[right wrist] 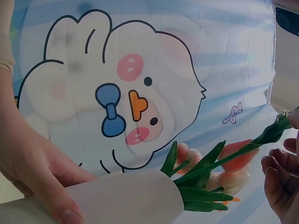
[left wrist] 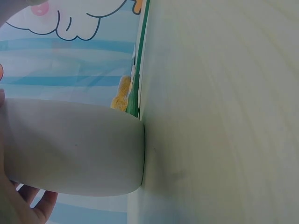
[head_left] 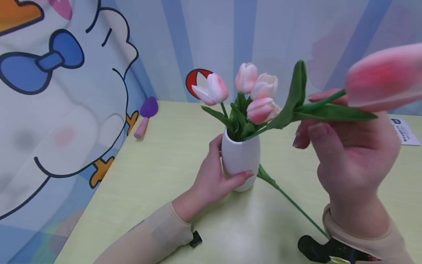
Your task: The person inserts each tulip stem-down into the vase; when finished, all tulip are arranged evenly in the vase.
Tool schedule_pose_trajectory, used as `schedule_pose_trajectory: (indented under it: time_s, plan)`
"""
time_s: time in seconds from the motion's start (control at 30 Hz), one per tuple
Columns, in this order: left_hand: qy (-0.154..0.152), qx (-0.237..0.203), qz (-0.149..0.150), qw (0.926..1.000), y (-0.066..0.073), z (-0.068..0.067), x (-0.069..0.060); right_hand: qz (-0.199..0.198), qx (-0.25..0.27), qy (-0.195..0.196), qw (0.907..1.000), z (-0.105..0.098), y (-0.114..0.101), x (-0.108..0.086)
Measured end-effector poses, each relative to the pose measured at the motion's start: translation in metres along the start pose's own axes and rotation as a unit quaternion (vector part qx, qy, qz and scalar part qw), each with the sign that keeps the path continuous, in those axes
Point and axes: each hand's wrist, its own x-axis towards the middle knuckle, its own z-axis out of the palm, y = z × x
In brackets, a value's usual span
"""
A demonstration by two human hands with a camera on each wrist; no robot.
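Note:
My left hand (head_left: 214, 176) grips a white vase (head_left: 242, 157) round its side; the vase stands on the table, tilted slightly. Several pink-and-white tulips (head_left: 246, 77) with green leaves stand in its mouth. My right hand (head_left: 357, 146) is raised at the right and holds another pink tulip (head_left: 385, 79) by its stem and leaves below the bloom, partly hidden by a leaf. That tulip's stem slants down to the vase rim. In the right wrist view, the held stem (right wrist: 219, 161) reaches the vase mouth. On the table, a green stem (head_left: 293, 203) lies partly behind the vase.
A toy shovel (head_left: 146, 117) with a purple blade and pink handle lies at the table's far left. A white printed card (head_left: 404, 131) lies far right. Cartoon-printed fabric (head_left: 211, 44) borders the back and left of the pale table (head_left: 158, 168).

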Motion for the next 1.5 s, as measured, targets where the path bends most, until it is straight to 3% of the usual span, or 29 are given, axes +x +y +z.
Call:
schedule_pose_trajectory:
  time_s: [0.13,0.4,0.63,0.83,1.03,1.27,1.5]
  plan:
    - [0.001,0.001,-0.002,1.0,-0.001,-0.001,-0.001,0.016,0.004,-0.036,0.9992,0.011,-0.001,-0.002]
    - [0.003,0.005,-0.006,1.0,0.0,0.0,0.0,0.009,-0.064,-0.039,0.9971,0.022,0.002,-0.007]
    - [0.005,0.011,0.004,0.9999,0.0,0.0,0.0,0.008,-0.108,-0.08,0.9909,0.025,0.002,-0.01]
    - [0.004,0.019,0.008,0.9998,0.0,0.0,0.0,0.02,-0.185,-0.127,0.9741,0.028,0.001,-0.012]
    - [0.003,0.019,-0.006,0.9998,0.001,-0.001,0.0,0.04,-0.275,-0.171,0.9452,0.029,0.0,-0.013]
    - [0.002,0.018,-0.008,0.9998,0.002,-0.001,-0.001,0.061,-0.318,-0.188,0.9271,0.028,0.003,-0.013]
    - [0.003,0.015,0.0,0.9999,0.001,-0.002,0.0,0.056,-0.365,-0.203,0.9069,0.029,0.004,-0.012]
